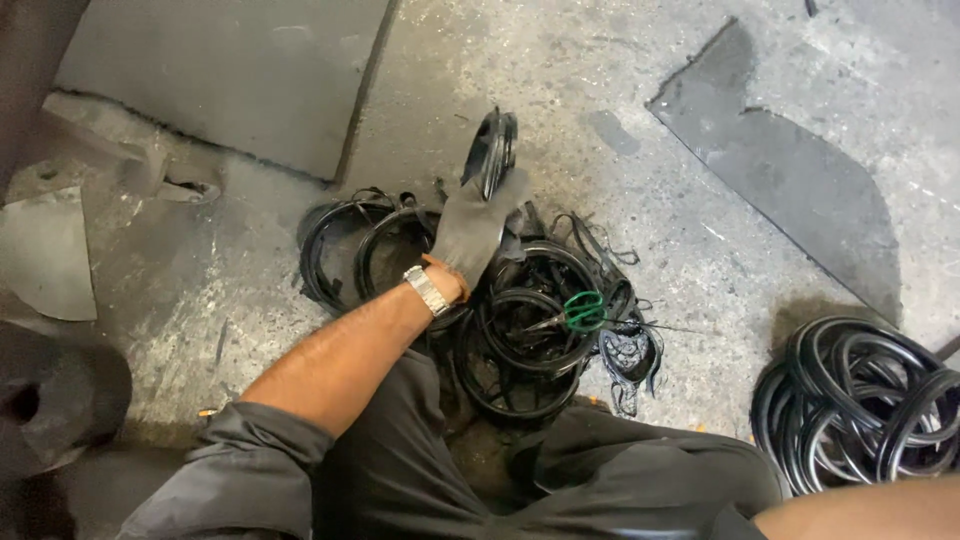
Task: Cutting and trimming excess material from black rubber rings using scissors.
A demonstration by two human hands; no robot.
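Black rubber ring (492, 150): round, thick-edged, held upright on edge above the floor, seen nearly edge-on, gripped at its lower rim by a grey-gloved left hand (470, 228). It stands at the far side of a heap of like black rings (520, 320) lying flat and overlapping on the concrete. Green-handled scissors (580, 312) rest on top of that heap, blades pointing left.

One pair of green-handled scissors (583, 312), two heaps of black rubber rings (525, 330), one wristwatch (427, 290)
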